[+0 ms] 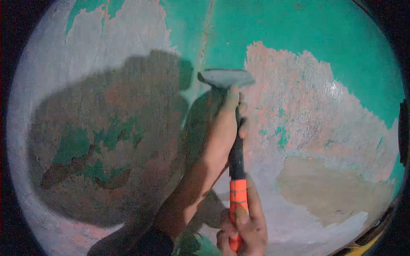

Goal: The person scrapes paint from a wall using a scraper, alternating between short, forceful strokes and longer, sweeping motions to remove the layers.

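Note:
A long-handled scraper (236,164) stands upright against a painted wall, with a wide grey blade (226,78), a black shaft and an orange grip. My left hand (232,104) wraps the shaft just below the blade, thumb pointing up toward it. Lower down, my right hand (245,228) is closed round the orange grip. The blade lies over the border between green paint (290,25) and a bared, pale pinkish-grey patch (294,94), close beside a vertical seam.
A large shadow (106,98) of my head and arms covers the left of the wall, where scraps of green paint (113,134) cling. A brownish bare patch (329,192) is at lower right. Something yellow (365,248) shows at the bottom right edge.

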`<state>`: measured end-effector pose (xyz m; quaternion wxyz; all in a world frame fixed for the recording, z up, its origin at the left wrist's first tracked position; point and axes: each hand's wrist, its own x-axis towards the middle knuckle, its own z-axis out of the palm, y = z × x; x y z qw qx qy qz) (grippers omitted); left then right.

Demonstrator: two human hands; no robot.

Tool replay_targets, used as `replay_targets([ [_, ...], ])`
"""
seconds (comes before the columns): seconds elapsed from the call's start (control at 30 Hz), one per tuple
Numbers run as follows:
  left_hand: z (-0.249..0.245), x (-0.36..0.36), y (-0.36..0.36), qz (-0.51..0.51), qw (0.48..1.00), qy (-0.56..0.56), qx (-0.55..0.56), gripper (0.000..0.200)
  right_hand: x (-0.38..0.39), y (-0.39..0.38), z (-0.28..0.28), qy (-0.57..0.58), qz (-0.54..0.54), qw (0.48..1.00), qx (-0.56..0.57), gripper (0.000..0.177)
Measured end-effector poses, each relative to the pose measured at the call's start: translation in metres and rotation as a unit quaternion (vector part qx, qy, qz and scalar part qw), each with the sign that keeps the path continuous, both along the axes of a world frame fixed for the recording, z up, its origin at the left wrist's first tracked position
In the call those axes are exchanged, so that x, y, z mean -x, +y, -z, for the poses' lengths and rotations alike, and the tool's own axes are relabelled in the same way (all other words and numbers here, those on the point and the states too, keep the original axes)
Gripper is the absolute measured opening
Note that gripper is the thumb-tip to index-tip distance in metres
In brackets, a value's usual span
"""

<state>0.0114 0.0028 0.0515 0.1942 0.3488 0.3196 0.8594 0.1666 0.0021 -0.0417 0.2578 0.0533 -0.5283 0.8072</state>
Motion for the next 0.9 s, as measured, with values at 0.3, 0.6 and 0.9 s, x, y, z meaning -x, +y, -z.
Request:
replay_targets([
  [0.3, -0.003, 0.018, 0.024, -0.005, 0.999, -0.028, -0.016, 0.025, 0.002, -0.002, -0.017, 0.008, -0.001, 1.000, 0.024, 0.054],
  [0.6, -0.013, 0.021, 0.022, -0.020, 0.999, 0.024, -0.042, 0.024, -0.005, -0.005, -0.021, -0.003, -0.017, 0.999, 0.047, 0.055],
  [0.9, 0.029, 0.016, 0.009, -0.012, 1.000, -0.001, 0.005, 0.021, 0.012, -0.010, 0.026, 0.023, 0.004, 0.999, 0.035, 0.057],
])
